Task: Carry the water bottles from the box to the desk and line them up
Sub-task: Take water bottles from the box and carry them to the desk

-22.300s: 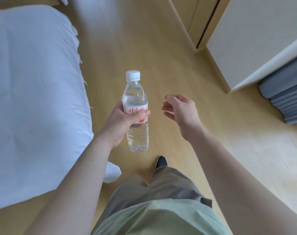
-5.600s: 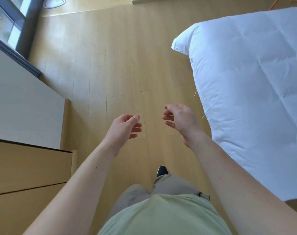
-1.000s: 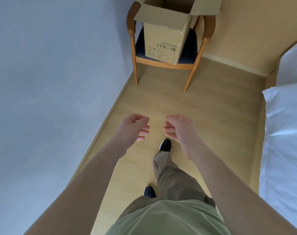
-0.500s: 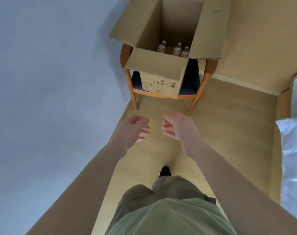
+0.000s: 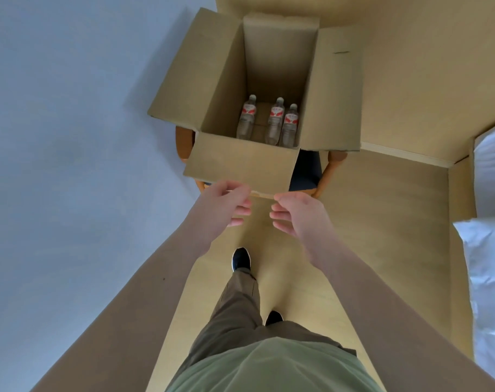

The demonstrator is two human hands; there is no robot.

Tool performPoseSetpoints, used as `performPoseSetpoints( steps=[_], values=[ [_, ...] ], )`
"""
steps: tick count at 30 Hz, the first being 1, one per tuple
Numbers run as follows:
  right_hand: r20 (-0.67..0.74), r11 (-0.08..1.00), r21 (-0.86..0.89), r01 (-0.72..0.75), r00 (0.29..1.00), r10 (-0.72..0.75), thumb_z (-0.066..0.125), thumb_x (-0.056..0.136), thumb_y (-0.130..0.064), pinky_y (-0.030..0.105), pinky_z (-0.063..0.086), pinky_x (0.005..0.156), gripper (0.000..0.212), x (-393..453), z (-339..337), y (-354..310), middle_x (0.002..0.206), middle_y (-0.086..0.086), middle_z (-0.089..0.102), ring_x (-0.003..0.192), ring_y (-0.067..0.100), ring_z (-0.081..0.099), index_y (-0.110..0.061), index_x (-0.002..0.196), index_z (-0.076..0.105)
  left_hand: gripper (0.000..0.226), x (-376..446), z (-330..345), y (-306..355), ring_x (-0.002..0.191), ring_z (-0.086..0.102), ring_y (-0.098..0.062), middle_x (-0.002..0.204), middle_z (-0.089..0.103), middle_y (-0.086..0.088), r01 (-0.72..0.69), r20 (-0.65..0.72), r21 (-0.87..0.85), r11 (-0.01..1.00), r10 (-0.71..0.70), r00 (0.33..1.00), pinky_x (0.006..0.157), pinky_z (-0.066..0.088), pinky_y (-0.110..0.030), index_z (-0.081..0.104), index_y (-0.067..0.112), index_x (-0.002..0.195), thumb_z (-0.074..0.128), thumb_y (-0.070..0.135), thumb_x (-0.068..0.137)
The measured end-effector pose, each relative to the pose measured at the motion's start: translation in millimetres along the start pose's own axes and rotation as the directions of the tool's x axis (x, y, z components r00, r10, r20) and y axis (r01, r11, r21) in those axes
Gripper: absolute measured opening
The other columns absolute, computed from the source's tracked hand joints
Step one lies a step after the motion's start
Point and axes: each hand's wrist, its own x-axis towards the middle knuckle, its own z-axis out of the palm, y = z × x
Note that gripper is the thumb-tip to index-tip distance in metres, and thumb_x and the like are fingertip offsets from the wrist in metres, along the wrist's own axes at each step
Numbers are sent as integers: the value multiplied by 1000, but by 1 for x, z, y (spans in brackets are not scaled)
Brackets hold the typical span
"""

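Your left hand (image 5: 223, 206) and right hand (image 5: 298, 215) hang loosely curled, holding nothing, just short of the box (image 5: 242, 162) with three bottles (image 5: 274, 121) beyond them.

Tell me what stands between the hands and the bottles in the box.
The near flap of the cardboard box juts toward the person, between both empty hands, left hand and right hand, and the three upright bottles. The box is open on top, so reaching over the flap looks clear.
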Motion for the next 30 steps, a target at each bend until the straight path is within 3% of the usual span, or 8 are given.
performPoseSetpoints(
  steps=[13,20,25,30],
  values=[
    [-139,996,73,46,990,-35,59,100,-25,30,61,84,15,110,42,-102,95,0,74,93,13,74,-22,105,72,16,149,-37,87,88,75,-6,90,78,10,-41,130,34,999,37,991,76,62,-26,67,27,109,61,38,100],
    [-214,997,74,34,977,-18,59,101,-29,29,60,86,14,146,41,-130,100,-1,75,93,10,74,-26,105,71,14,206,-32,111,86,76,-6,89,77,11,-30,182,74,997,16,983,77,62,-29,68,29,107,61,39,99],
    [-230,996,84,13,973,7,59,102,-30,31,61,90,14,172,32,-145,100,-2,74,96,12,73,-25,108,70,13,241,-21,122,84,75,-3,86,76,15,-21,200,112,994,-2,980,69,61,-21,66,31,107,60,40,100],
    [-206,997,72,-14,978,28,59,102,-33,28,61,88,11,203,20,-160,99,-5,74,95,10,72,-29,107,69,12,270,-8,132,85,75,-3,87,75,15,-5,176,107,994,-14,984,73,61,-24,66,32,107,62,40,100]
  ],
)
